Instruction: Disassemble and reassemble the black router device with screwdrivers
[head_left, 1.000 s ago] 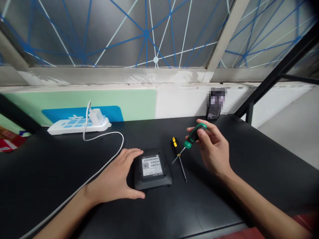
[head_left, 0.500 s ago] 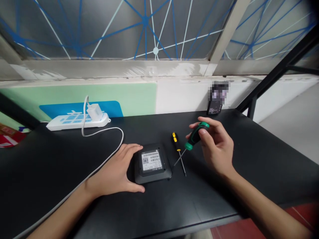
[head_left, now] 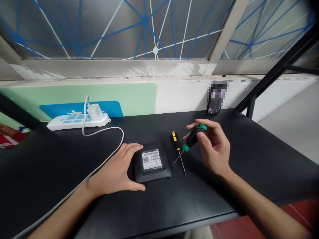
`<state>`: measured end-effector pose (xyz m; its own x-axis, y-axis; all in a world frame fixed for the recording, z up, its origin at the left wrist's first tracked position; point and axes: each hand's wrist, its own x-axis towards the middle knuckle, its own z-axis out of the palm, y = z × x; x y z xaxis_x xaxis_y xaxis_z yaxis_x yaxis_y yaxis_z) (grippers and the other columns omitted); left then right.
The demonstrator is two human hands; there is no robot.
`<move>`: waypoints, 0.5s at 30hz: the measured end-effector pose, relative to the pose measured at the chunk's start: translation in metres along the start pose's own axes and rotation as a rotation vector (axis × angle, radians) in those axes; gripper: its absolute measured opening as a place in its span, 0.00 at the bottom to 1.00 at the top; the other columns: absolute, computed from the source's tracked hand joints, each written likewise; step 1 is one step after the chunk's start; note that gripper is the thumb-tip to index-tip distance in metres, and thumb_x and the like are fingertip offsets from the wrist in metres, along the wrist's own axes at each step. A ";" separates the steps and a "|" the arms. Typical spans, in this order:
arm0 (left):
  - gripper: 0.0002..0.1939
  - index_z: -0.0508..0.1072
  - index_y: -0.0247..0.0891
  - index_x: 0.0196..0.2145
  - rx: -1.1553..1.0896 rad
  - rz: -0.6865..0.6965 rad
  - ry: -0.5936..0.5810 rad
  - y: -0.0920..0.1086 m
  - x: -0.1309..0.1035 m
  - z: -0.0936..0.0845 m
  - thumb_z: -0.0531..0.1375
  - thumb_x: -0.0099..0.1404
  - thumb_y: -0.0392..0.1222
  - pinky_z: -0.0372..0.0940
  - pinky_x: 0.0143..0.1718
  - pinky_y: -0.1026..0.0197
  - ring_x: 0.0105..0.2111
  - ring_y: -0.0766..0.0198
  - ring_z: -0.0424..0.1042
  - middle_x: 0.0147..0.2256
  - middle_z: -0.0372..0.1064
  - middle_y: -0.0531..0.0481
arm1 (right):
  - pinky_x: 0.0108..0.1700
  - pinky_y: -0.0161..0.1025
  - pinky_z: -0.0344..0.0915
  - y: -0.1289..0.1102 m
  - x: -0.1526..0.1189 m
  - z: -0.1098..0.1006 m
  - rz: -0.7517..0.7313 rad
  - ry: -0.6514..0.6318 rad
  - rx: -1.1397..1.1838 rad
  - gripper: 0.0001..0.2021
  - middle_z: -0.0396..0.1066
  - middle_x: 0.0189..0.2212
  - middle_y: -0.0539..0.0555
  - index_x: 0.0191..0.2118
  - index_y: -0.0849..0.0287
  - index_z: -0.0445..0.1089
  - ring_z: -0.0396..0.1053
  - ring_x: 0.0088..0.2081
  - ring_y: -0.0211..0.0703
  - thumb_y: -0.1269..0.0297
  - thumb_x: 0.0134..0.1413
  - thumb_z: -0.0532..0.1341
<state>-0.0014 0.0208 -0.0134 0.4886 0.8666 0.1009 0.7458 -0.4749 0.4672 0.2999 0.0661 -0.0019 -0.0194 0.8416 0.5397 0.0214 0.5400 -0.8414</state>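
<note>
A flat black electronic box (head_left: 165,162) with a white barcode label lies on the table, label side up. Around its left side is my left hand (head_left: 117,169), fingers at the far left corner and thumb along the near edge, holding it. In my right hand (head_left: 215,146) is a green-and-black screwdriver (head_left: 193,137), gripped by the handle. Its shaft slants down to the left, with the tip just right of the box. Beneath that shaft, a yellow-and-black screwdriver (head_left: 175,141) rests on the table, handle away from me.
A white power strip (head_left: 72,123) with a plugged-in charger (head_left: 95,112) sits at the back left. From it a white cable (head_left: 104,162) runs past my left arm. A phone (head_left: 214,103) leans on the wall at the back right. Red packaging (head_left: 12,136) lies far left.
My right hand has shifted slightly left with the green-and-black screwdriver, its tip now a little closer to the box. My left hand and the box look nearly unmoved.
</note>
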 end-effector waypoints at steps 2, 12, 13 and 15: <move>0.54 0.55 0.41 0.65 0.010 -0.010 -0.003 0.000 0.000 0.001 0.74 0.48 0.62 0.59 0.62 0.32 0.62 0.33 0.62 0.63 0.59 0.33 | 0.38 0.43 0.79 -0.002 -0.003 -0.001 -0.069 -0.040 0.015 0.13 0.75 0.45 0.53 0.54 0.47 0.67 0.78 0.36 0.41 0.63 0.65 0.60; 0.54 0.45 0.41 0.67 -0.025 0.014 -0.006 0.003 -0.001 0.005 0.70 0.53 0.54 0.58 0.63 0.33 0.63 0.35 0.59 0.62 0.55 0.33 | 0.39 0.45 0.81 -0.016 -0.014 -0.004 -0.202 -0.257 -0.009 0.19 0.74 0.50 0.55 0.58 0.44 0.65 0.80 0.40 0.43 0.68 0.65 0.60; 0.54 0.45 0.41 0.67 -0.024 0.018 -0.003 0.003 0.000 0.005 0.70 0.53 0.54 0.58 0.63 0.33 0.63 0.35 0.58 0.63 0.55 0.33 | 0.40 0.45 0.81 -0.016 -0.014 -0.004 -0.188 -0.265 -0.010 0.19 0.74 0.51 0.54 0.58 0.44 0.65 0.80 0.40 0.42 0.69 0.65 0.60; 0.53 0.45 0.42 0.67 -0.017 0.019 -0.005 0.003 0.000 0.005 0.70 0.53 0.54 0.58 0.63 0.33 0.63 0.35 0.58 0.63 0.55 0.34 | 0.40 0.44 0.81 -0.016 -0.013 -0.006 -0.170 -0.274 -0.015 0.19 0.74 0.51 0.54 0.59 0.44 0.64 0.80 0.40 0.41 0.69 0.65 0.59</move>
<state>0.0033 0.0184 -0.0167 0.5053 0.8565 0.1054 0.7284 -0.4888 0.4802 0.3061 0.0466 0.0043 -0.2928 0.7080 0.6427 0.0098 0.6743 -0.7384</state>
